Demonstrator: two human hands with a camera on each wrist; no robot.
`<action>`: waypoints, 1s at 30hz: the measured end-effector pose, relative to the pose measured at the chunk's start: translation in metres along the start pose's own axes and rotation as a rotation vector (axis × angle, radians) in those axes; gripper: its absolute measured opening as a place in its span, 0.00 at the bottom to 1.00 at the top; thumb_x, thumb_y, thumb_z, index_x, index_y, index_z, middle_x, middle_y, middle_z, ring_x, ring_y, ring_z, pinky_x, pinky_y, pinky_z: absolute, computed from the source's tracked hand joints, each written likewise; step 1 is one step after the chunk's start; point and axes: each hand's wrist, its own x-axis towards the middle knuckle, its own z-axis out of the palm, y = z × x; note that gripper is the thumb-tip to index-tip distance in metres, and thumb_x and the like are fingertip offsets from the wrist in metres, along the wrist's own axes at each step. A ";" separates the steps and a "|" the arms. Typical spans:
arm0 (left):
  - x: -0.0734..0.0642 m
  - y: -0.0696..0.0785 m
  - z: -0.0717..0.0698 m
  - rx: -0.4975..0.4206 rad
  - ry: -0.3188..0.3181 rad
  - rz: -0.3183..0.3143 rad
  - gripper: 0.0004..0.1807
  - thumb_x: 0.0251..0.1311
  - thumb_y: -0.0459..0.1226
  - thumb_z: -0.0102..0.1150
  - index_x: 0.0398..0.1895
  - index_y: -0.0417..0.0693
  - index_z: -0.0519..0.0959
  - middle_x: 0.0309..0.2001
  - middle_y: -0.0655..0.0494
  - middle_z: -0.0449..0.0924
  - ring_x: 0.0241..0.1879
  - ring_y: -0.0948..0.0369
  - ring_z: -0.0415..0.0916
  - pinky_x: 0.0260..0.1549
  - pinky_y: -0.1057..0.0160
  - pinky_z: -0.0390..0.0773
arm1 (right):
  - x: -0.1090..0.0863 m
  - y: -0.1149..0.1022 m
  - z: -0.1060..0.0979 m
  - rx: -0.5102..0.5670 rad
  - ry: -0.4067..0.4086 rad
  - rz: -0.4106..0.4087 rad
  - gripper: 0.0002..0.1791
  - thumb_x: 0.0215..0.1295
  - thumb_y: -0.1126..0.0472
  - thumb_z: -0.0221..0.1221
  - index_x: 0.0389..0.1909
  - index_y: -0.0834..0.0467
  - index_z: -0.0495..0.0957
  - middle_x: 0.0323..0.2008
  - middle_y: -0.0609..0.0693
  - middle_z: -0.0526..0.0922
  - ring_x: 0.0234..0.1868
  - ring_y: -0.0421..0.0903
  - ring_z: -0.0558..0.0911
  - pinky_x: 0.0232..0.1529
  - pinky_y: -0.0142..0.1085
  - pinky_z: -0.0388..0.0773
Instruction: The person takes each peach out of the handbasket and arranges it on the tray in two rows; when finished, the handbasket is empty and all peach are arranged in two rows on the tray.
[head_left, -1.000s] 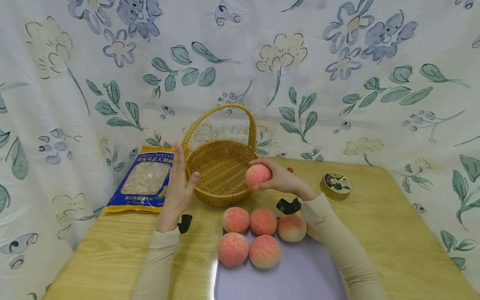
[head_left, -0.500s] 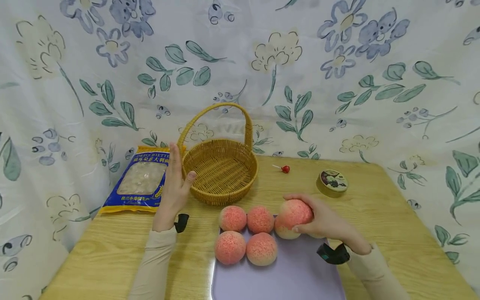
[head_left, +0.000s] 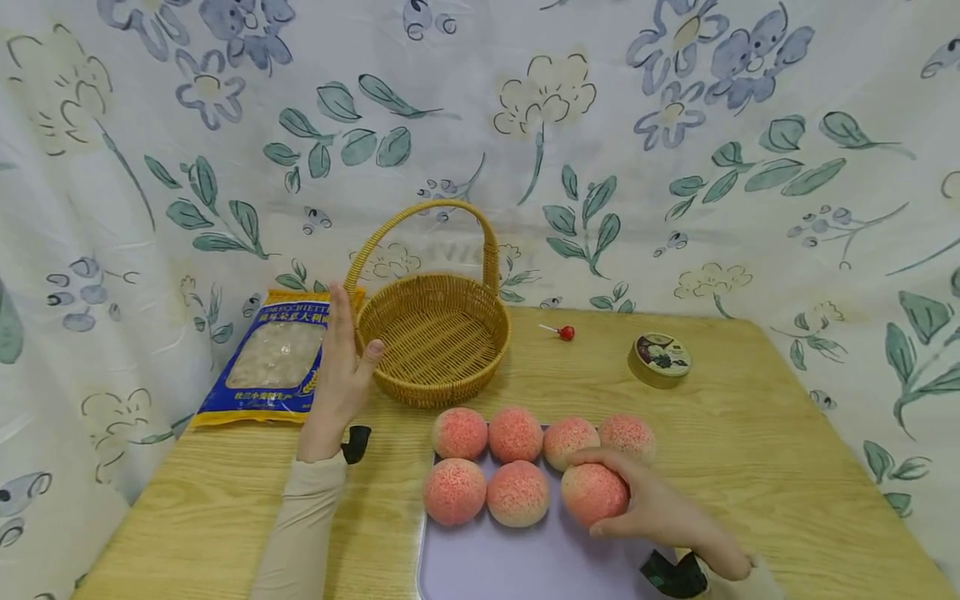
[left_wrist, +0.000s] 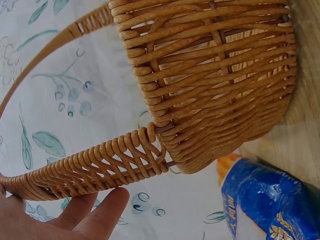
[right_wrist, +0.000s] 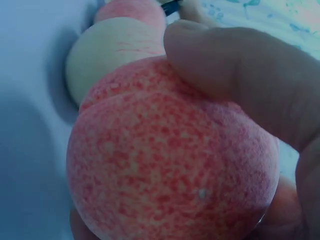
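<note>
My right hand (head_left: 651,504) grips a pink and cream peach (head_left: 595,495) over the lilac tray (head_left: 495,558), in line with the front peaches. In the right wrist view the thumb lies across the top of this peach (right_wrist: 170,155), and a paler peach (right_wrist: 112,60) shows behind it. Several more peaches (head_left: 517,493) sit on the tray in two rows. My left hand (head_left: 341,385) is held upright with straight fingers beside the wicker basket (head_left: 435,387), at the foot of its handle. In the left wrist view its fingers (left_wrist: 107,212) lie right at the handle (left_wrist: 95,167).
Left of the basket lies a blue and yellow pasta bag (head_left: 273,358), partly behind my left hand. A red lollipop (head_left: 566,332) and a round tin (head_left: 660,360) are on the wooden table (head_left: 757,467) to the right. A floral curtain (head_left: 450,117) hangs behind.
My right hand has carried the peach from the basket's right rim back and down to the tray's front row. The left hand has stayed by the basket; the whole view shifted slightly.
</note>
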 end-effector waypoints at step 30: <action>-0.006 0.028 -0.017 0.254 -0.047 -0.099 0.50 0.63 0.72 0.28 0.78 0.57 0.31 0.79 0.52 0.27 0.75 0.37 0.40 0.61 0.31 0.58 | 0.005 -0.039 -0.017 -0.342 0.002 0.011 0.39 0.57 0.51 0.69 0.68 0.55 0.66 0.63 0.53 0.74 0.60 0.54 0.75 0.57 0.46 0.75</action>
